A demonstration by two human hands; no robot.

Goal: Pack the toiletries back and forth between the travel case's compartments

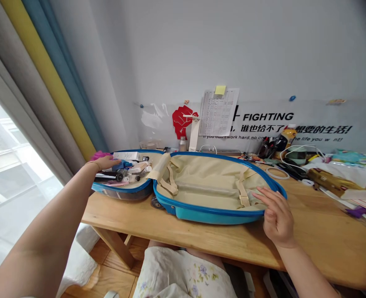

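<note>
A blue suitcase (214,217) lies spread on the wooden table, its two halves side by side. Its right half has a beige lining (201,174) with straps and buckles. Small items fill the left half, among them a white box (125,156), a black cylinder-like thing (119,177) and a blue object (127,164). Over these items my left hand (106,162) reaches out with fingers extended, near a pink fluffy thing (99,155); whether it touches any of them I cannot tell. At the right half's front right corner, my right hand (278,217) is open, fingers stretched over the rim.
Along the wall stand a white desk lamp (194,134), a small bottle (183,144) and a yellow-labelled bottle (287,136). Cables, a gold pouch (330,183) and other clutter cover the table's right end. Curtains (46,74) and a window are at left.
</note>
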